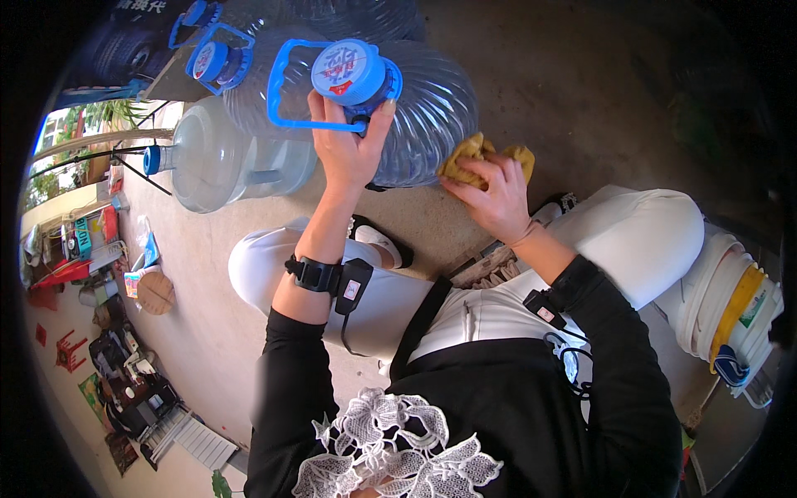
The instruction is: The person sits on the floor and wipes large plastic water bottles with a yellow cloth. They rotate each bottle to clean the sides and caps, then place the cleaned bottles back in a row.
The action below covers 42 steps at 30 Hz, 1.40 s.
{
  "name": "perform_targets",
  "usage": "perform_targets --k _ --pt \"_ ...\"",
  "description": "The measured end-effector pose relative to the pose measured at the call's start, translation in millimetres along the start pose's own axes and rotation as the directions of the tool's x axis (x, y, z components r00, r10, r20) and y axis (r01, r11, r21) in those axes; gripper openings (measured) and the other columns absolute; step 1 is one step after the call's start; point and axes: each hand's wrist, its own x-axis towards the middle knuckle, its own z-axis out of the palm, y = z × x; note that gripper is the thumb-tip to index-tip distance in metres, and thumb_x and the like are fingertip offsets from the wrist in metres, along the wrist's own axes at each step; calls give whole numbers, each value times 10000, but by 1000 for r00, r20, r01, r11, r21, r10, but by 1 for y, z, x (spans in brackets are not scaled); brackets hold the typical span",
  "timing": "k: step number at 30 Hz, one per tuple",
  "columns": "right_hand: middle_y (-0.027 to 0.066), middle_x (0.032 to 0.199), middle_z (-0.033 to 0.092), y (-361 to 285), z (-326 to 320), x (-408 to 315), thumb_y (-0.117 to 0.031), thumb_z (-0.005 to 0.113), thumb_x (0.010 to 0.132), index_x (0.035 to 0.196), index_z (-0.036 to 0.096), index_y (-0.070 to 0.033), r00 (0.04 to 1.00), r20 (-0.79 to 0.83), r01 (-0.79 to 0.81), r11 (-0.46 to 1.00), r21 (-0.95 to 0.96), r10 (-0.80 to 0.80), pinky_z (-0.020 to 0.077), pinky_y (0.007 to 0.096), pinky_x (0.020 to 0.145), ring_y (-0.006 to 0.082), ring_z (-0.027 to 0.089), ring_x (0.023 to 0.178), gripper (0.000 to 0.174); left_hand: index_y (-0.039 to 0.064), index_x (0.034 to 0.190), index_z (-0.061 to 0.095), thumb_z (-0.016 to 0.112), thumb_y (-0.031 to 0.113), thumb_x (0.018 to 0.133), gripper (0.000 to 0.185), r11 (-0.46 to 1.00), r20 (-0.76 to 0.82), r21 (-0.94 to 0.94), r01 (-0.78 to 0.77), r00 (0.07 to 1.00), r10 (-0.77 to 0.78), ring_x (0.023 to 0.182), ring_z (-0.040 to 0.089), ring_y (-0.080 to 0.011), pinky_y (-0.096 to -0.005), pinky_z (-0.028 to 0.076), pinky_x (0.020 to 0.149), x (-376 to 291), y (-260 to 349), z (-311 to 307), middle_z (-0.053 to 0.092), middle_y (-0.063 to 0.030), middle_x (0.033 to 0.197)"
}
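A large clear plastic water bottle with ribbed sides stands before me, its blue screw cap towards the camera. Around its neck is a blue plastic carrying handle. My left hand grips the neck just below the cap, thumb on one side and fingers on the other, partly hidden by the handle. Bunched in my right hand is a yellow-brown cloth, beside the lower right of the bottle's side.
More capped water bottles stand at the upper left. A large bottle lies on its side on the concrete floor. Stacked white buckets are at my right. A round wooden stool and household goods stand far left.
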Motion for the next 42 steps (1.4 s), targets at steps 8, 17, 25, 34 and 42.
perform_targets --k 8,17,25,34,42 --pt "1 1219 663 -25 -6 22 -196 837 724 1062 793 -251 984 -168 82 991 109 -63 465 399 853 265 568 1054 346 6 1313 576 841 295 829 622 1000 0 -16 0 1000 0 1046 613 -380 -436 504 898 -1 1 1 561 -188 1177" --pt "-78 1273 620 -30 32 18 -235 757 776 1061 752 -288 979 -108 179 983 43 -174 427 403 910 218 531 1108 291 10 1311 579 849 240 819 607 999 12 -39 4 1000 -3 1044 612 -368 -434 502 892 -1 -4 0 550 -189 1195" --pt "-36 1236 611 -6 25 -18 -120 810 770 1031 782 -239 990 61 110 964 241 -128 465 409 934 253 544 1102 289 -2 1360 550 837 218 830 641 997 23 -72 30 999 -28 1137 590 -372 -433 478 984 -3 -5 0 522 -206 1276" --pt "166 1303 529 8 6 9 -4 732 814 1234 697 -125 765 -139 -461 685 565 629 439 440 1074 369 529 1248 439 -22 1385 524 791 245 907 610 986 100 -86 141 986 -132 1260 508 -390 -467 397 1075 -14 -21 -4 476 -240 1396" --pt "194 1281 522 -6 60 17 -19 681 856 1256 608 -84 633 -194 -458 565 687 749 419 461 1060 403 519 1210 411 -21 1387 496 706 268 991 534 966 136 -131 221 970 -204 1138 505 -269 -427 417 1002 -23 -35 -11 497 -155 1279"
